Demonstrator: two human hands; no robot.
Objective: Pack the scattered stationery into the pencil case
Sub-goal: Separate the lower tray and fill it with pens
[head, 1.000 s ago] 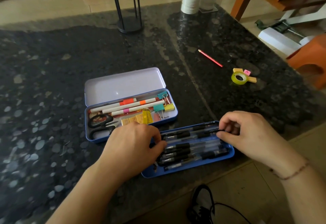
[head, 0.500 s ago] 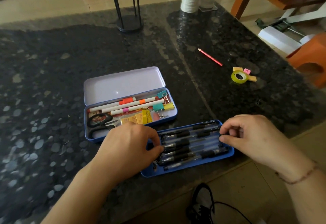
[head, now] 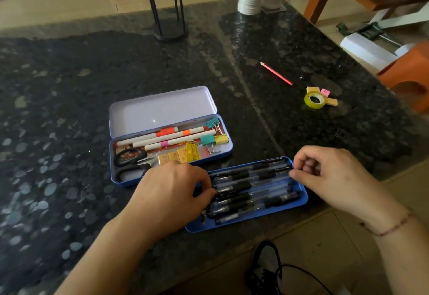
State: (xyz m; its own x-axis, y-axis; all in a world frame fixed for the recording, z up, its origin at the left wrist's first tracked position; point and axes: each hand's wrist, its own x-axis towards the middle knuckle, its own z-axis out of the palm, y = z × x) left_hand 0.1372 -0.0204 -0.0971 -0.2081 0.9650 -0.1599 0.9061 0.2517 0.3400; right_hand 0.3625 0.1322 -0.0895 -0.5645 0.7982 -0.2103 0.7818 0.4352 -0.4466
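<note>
I see the blue tray lower centre w/ a row of black pens, my left hand pinching their left ends, right hand w/ curled fingers at the right ends, can't tell if it grips one. Just above-left, the open pencil case holds white markers, binder clips, scissors & yellow packets. Still out, upper right: red pencil, tape roll.
</note>
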